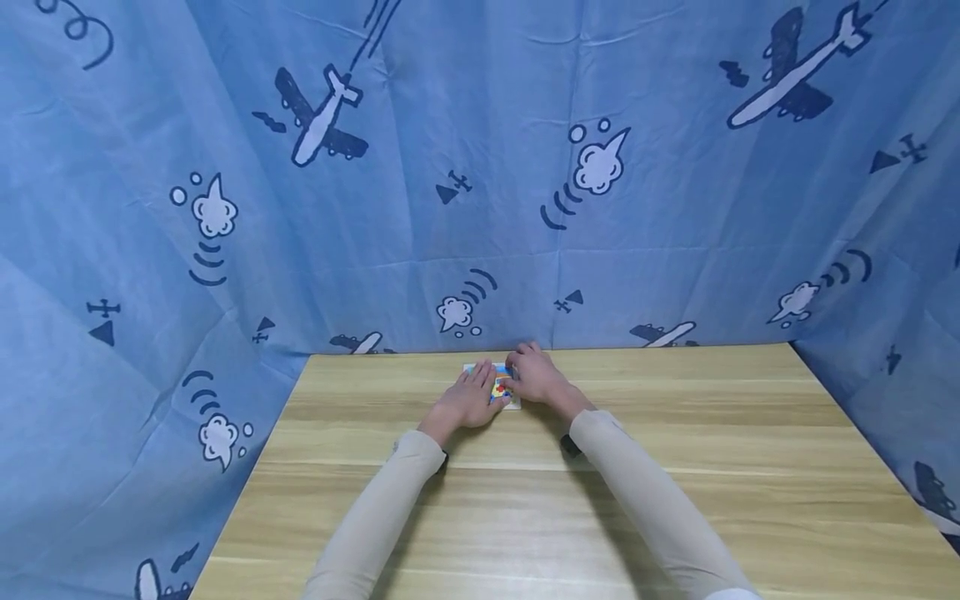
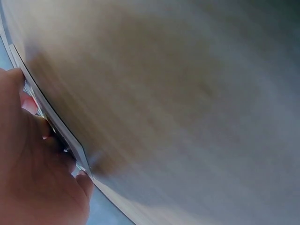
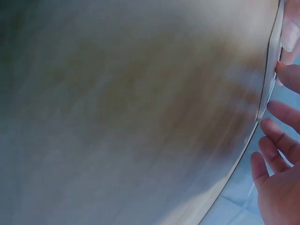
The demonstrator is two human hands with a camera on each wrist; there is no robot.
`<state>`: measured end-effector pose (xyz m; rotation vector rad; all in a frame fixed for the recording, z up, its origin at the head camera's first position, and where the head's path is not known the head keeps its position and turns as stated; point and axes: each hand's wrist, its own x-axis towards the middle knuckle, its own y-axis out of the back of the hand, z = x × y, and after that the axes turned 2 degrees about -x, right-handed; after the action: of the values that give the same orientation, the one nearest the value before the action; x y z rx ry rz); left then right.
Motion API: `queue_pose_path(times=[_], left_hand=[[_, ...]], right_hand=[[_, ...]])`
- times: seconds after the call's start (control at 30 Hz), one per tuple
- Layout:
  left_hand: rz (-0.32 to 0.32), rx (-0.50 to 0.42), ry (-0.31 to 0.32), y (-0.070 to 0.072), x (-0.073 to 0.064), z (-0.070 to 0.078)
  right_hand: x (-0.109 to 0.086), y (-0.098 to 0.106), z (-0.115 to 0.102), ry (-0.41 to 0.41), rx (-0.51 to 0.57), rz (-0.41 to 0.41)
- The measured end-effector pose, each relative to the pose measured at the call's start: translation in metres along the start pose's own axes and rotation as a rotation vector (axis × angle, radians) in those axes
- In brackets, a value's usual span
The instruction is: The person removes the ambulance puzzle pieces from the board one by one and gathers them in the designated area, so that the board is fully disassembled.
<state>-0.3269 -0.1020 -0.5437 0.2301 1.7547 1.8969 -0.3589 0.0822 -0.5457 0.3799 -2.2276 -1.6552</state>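
1. Small, thin rectangular board with a pale border and a blue, yellow and red printed face: it lies on the light-brown wood-grain table, near the far edge, before the blue aeroplane-print curtain, partly covered by my hands.
2. I judge it light and stiff; whether it is card, wood or plastic I cannot tell. On this smooth-looking top it could slide, and its thin rim might chip if forced. Opposite rims seem the best places to take hold.
3. My bare left hand rests over the board's left part, fingers straight and nearly together, thumb out along the near side.
4. My bare right hand arches at its right side, thumb in by the face, other fingers loosely bent and slightly apart. Whether they pinch anything, I cannot tell.
5. My forearms, in beige sleeves, reach forward and converge.
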Motion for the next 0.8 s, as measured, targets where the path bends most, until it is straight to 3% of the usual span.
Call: queue_pose_path(times=[0.4,0.67,0.8], left_hand=[[0.0,0.018,-0.01,0.0017,0.0035,0.0012],[0.028,0.026,-0.008,0.0024,0.0041,-0.0007],[0.009,0.012,-0.015,-0.0005,0.0025,0.0]], right_hand=[[0.004,0.0018,0.0029,-0.079,0.188,-0.034],[0.0042,0.0054,0.0093,-0.021,0.079,0.044],[0.0001,0.0054,0.0101,-0.005,0.048,0.022]])
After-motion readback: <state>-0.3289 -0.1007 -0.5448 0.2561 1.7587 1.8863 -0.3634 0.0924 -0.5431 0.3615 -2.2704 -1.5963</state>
